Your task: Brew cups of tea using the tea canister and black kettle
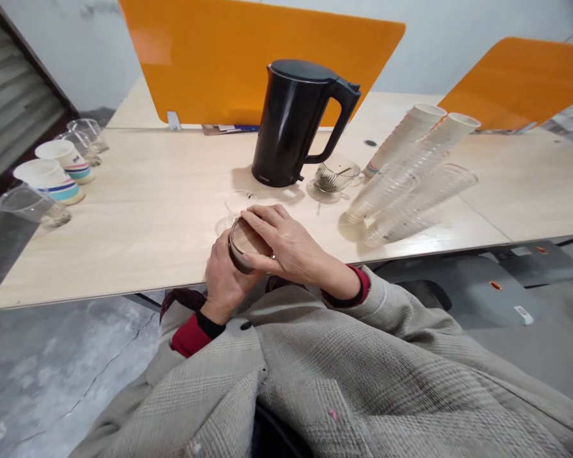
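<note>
Close to the table's front edge, my left hand is wrapped around a round, dark-sided jar with a brownish top. My right hand lies over the jar from the right, its fingers and thumb gripping the rim. The fingers cover much of the jar, so its contents cannot be made out. Just beyond my hands a clear plastic cup stands on the table, partly hidden. Farther right, a clear glass cup holds dry leaf-like bits and what looks like a spoon.
A black electric kettle stands behind the jar. Stacked paper cups and stacked clear plastic cups rise at the right. Several paper cups and plastic cups line the left edge. Orange dividers back the table.
</note>
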A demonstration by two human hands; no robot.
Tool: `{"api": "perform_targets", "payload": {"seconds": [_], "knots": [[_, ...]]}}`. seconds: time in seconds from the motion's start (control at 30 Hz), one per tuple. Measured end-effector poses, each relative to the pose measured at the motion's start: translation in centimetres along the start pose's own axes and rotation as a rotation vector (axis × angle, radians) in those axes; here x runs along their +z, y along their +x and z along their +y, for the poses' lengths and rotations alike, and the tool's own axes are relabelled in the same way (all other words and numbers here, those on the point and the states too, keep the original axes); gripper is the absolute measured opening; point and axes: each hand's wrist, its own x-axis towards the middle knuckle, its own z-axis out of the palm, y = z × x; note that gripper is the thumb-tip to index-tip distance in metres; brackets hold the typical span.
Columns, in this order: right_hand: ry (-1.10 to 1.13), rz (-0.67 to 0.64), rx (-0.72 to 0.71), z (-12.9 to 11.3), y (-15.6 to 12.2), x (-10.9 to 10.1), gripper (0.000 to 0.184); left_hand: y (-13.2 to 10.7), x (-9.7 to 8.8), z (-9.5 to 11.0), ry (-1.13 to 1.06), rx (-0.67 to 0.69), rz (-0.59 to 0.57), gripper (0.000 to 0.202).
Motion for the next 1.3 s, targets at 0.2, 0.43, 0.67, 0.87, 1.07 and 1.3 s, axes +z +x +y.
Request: {"api": "perform_targets", "payload": {"seconds": [0.2, 0.43, 0.67, 0.87, 1.07, 1.3], "knots": [[-0.091, -0.142, -0.037, -0.4, 0.0, -0.5, 0.073, -0.2, -0.1, -0.3, -0.010, 0.048, -0.017, 0.093], [-0.046, -0.140, -0.011, -0.1, -0.2, 0.1, 0.083, -0.2, -0.1, -0.7, -0.001, 0.060, -0.023, 0.099], [0.056, 0.090, -0.035, 2.3, -1.4, -1.4, 0.077, -0.4, -1.9, -1.0, -0.095, 0.099, -0.111, 0.100], [-0.087, 0.261, 0.068, 5.7, 1.8, -6.7, 0.077, 1.1, -4.5, -2.9, 0.004, 0.121, -0.022, 0.048], [-0.168, 0.251, 0.106, 10.1, 10.7, -5.2, 0.075, 1.9, -4.1, -5.0, 0.156, 0.110, -0.017, 0.034], [-0.070, 0.068, 0.091, 14.3, 17.4, 1.1, 0.064, 1.5, -3.6, -5.2, 0.272, 0.171, -0.020, 0.034]]}}
